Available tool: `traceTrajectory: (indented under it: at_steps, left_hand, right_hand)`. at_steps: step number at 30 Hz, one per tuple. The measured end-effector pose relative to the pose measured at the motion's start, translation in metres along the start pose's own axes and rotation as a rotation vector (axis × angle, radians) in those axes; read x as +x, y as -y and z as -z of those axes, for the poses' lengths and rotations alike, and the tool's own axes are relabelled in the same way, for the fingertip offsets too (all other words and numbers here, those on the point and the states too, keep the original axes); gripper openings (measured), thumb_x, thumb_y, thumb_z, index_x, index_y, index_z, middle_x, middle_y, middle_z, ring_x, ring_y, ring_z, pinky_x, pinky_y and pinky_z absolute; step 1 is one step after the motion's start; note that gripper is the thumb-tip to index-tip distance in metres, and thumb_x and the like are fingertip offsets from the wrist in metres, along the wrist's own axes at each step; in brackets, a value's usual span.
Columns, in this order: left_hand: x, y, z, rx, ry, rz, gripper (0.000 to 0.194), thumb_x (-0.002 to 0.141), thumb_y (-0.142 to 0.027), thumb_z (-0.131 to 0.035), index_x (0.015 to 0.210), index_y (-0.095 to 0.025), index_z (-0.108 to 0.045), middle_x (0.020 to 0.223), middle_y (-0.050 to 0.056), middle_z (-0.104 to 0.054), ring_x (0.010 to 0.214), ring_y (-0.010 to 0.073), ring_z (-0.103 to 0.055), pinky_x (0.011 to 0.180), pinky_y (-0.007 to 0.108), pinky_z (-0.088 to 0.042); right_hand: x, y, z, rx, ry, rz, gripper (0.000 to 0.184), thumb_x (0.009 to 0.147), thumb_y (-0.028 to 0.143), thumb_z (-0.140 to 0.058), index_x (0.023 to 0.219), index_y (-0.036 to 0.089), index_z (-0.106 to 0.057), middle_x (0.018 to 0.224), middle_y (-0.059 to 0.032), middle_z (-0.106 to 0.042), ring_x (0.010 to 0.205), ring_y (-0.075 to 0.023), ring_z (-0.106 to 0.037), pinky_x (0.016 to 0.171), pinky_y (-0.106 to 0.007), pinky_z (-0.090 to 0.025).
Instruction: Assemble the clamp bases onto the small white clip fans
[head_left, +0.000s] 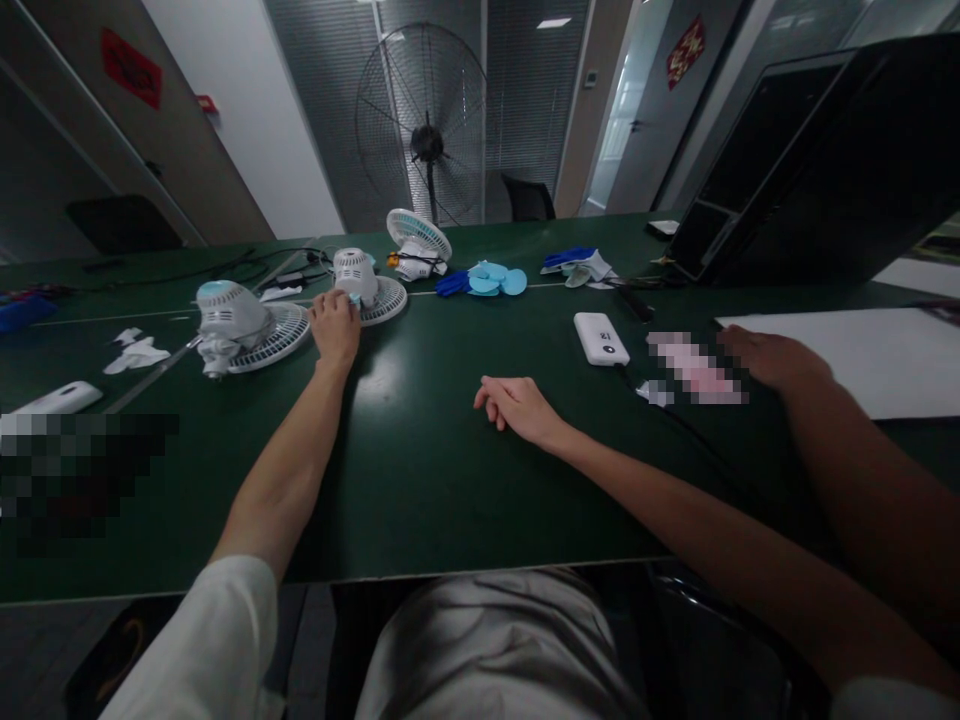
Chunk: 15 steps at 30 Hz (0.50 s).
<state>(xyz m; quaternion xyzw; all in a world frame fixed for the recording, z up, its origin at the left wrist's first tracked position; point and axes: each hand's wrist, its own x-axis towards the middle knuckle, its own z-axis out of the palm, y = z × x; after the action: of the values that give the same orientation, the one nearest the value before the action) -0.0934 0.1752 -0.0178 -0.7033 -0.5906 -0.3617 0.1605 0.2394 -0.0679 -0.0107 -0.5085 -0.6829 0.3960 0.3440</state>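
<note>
The left hand (pixel 335 325) is resting at the near side of a white plastic fan (pixel 355 270), its fingers partly bending; the fingertips are small and dim here, so I cannot tell whether they are gripping the fan or only touching it. This fan is lying grille-down on the dark-green, smooth-topped desk (pixel 420 500), between a second white plastic fan with a light-blue cap (pixel 225 318) and a tilted white fan with a pale-blue face (pixel 420 243) farther back. Handling seems to be under way: the light-blue, rounded plastic blades (pixel 497 279) are lying loose, apart from all three fans, while how much remains is not showing. The left arm is stretching forward, nearly straight. The right hand (pixel 521 408) is lying on the bare desk, fingers loosely curling and holding nothing, its forearm slanting in from the lower right. Another person's hand (pixel 776 358) is resting beside a flat white sheet (pixel 885 360).
</note>
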Motion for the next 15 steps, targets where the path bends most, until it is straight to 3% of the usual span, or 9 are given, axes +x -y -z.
traceTrajectory:
  at_steps: [6,10,12,15]
  left_hand:
    - [-0.001,-0.003,0.002,-0.021,-0.029,0.033,0.036,0.102,-0.032,-0.047,0.132,-0.02,-0.064,0.139,0.018,-0.06,0.134,0.0422,-0.045,0.112,0.061,-0.034]
    - [-0.002,-0.001,-0.003,-0.122,-0.072,0.053,0.05,0.096,-0.03,-0.056,0.145,-0.019,-0.054,0.156,0.017,-0.044,0.144,0.0415,-0.036,0.12,0.06,-0.028]
    - [0.0,0.006,-0.008,-0.157,-0.092,0.094,0.05,0.098,-0.03,-0.052,0.147,-0.019,-0.051,0.16,0.017,-0.039,0.147,0.0383,-0.036,0.122,0.056,-0.028]
    - [0.005,0.02,-0.017,-0.21,-0.052,0.128,0.04,0.1,-0.03,-0.046,0.136,-0.017,-0.058,0.148,0.017,-0.049,0.141,0.0308,-0.047,0.121,0.044,-0.036]
  right_hand:
    - [0.0,0.001,0.001,-0.01,0.0,0.014,0.053,0.11,0.053,-0.038,0.092,0.018,-0.073,0.07,0.0004,-0.065,0.057,-0.0102,-0.061,0.062,-0.024,-0.048]
    - [0.002,0.001,-0.001,-0.007,-0.005,0.017,0.052,0.109,0.051,-0.038,0.09,0.018,-0.073,0.069,0.0005,-0.065,0.055,-0.0101,-0.06,0.06,-0.024,-0.047]
    - [0.002,0.002,-0.001,-0.008,-0.012,0.018,0.053,0.109,0.051,-0.038,0.09,0.018,-0.073,0.067,0.0008,-0.064,0.054,-0.01,-0.059,0.059,-0.024,-0.045]
    - [0.001,0.001,-0.001,-0.012,-0.01,0.02,0.053,0.109,0.052,-0.038,0.09,0.018,-0.074,0.068,0.0007,-0.064,0.054,-0.0101,-0.059,0.06,-0.024,-0.045]
